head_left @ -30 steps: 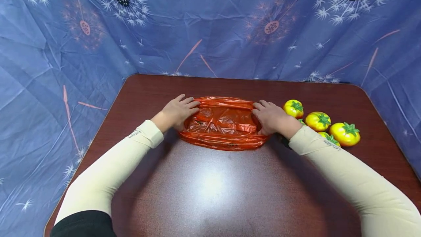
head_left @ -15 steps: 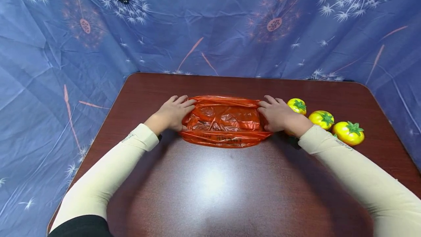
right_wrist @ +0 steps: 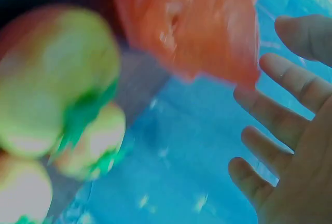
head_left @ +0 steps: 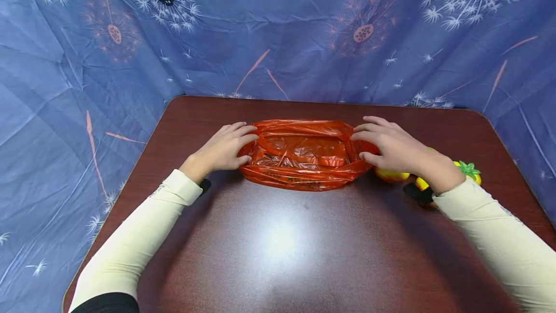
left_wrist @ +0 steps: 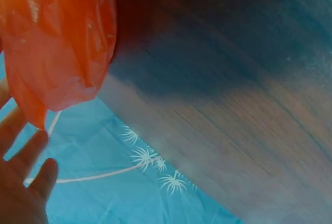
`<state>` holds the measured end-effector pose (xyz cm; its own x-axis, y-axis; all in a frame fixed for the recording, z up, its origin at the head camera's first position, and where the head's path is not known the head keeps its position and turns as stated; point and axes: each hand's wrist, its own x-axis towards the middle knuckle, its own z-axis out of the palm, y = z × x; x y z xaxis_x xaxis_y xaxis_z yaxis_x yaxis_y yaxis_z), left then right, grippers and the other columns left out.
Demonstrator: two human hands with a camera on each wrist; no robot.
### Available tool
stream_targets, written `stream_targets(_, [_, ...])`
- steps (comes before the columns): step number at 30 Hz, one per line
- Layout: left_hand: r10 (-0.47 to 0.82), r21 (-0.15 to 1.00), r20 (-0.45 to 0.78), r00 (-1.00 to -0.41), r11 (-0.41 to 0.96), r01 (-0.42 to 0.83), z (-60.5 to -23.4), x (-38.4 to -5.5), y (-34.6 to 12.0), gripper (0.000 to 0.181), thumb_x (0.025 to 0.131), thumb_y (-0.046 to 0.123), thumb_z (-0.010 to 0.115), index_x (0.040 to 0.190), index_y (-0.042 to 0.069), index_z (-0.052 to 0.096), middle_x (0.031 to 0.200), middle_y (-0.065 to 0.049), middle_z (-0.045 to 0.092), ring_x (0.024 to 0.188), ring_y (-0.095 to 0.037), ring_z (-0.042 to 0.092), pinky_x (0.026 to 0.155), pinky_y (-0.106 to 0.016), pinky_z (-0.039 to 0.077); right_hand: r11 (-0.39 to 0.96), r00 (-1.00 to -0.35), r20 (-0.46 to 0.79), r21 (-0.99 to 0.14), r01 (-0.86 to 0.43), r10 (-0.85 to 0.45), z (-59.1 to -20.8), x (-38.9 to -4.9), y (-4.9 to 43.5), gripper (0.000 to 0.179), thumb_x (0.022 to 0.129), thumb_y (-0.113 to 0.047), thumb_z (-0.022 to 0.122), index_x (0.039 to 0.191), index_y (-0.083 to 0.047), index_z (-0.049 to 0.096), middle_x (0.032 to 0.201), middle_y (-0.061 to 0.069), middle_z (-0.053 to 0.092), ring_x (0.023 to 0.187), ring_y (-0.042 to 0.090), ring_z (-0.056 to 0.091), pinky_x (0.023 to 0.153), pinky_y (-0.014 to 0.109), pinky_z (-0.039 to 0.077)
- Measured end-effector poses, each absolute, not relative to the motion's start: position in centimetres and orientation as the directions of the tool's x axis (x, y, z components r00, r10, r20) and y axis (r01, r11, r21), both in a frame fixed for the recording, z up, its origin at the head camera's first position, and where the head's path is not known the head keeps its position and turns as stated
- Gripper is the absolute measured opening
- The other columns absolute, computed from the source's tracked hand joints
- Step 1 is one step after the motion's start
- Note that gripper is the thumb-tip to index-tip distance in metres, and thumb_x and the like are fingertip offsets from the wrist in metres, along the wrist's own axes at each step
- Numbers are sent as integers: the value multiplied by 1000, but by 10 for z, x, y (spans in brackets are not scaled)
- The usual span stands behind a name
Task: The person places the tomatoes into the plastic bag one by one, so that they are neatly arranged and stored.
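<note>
An orange-red plastic bag (head_left: 299, 181) lies at mid-table with its wide mouth spread upward and printed letters on its front side. My left hand (head_left: 222, 148) is at the bag's left end, fingers loosely bent, fingertips right at the rim. In the left wrist view the fingers (left_wrist: 32, 151) are spread beside the bag's hanging edge (left_wrist: 62, 53). At the other end my right hand (head_left: 393, 145) has its fingers extended and parted over the rim. The right wrist view shows the fingertips (right_wrist: 248, 98) of this hand by the bag's edge (right_wrist: 197, 32).
Several yellow-red fruits with green leafy tops, among them one fruit (head_left: 392, 176) near the bag, lie partly hidden under my right hand and wrist. A large fruit (right_wrist: 57, 79) shows blurred in the right wrist view. Behind the brown table (head_left: 278, 255) hangs a blue patterned cloth (head_left: 295, 62).
My right hand has moved right and lifted its wrist, covering more of the fruits. The bag's mouth has widened to the right. My left hand has shifted slightly left.
</note>
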<state>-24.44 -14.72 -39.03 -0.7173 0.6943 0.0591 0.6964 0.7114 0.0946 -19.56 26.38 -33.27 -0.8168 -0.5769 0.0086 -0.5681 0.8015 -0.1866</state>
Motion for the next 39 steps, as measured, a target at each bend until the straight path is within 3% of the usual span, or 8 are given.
stream_targets(6, [714,113,113,-691,682,723,-390,-246,-147,48,85,27,70,130,10,63,149,-11,50,140,-34,43,113,-53,35,827,-844,24,-191,-530,-535,-323,-184,302,41,85,-15,74,125,-9,66,135,16,60,142,44,34,109,69,28])
stream_targets(17, [688,148,111,-717,702,697,-397,-245,-153,55,85,29,68,136,10,59,153,-11,46,140,-34,44,112,-54,38,862,-880,84,-177,-475,-468,-324,-168,358,41,80,-14,77,119,-7,68,130,20,61,133,47,40,104,66,32])
stream_targets(23, [685,166,60,-726,710,684,-394,-242,-157,62,85,32,69,142,12,54,158,-8,39,140,-33,45,109,-56,42,875,-898,91,-200,-441,-431,-326,-159,373,43,78,-12,78,120,-7,67,132,22,59,133,49,38,109,65,29])
stream_targets(28, [681,153,27,-732,721,676,-393,-239,-157,62,87,32,68,144,12,52,159,-6,37,135,-34,51,105,-54,46,854,-870,151,-173,-490,-469,-333,-156,382,44,76,-8,77,118,-4,66,128,25,60,127,49,42,116,58,26])
stream_targets(33, [685,142,37,-728,717,682,-394,-240,-155,60,87,29,67,142,11,53,158,-6,40,130,-34,56,103,-52,49,848,-858,185,-155,-506,-478,-335,-156,387,47,72,-7,78,117,-3,67,124,26,62,124,48,45,108,59,30])
stream_targets(39, [681,162,45,-731,717,678,-396,-241,-155,60,87,29,67,142,11,53,158,-6,40,134,-33,53,104,-53,47,856,-868,162,-158,-492,-469,-337,-157,385,48,71,-8,79,117,-2,67,123,27,62,123,48,46,103,61,33])
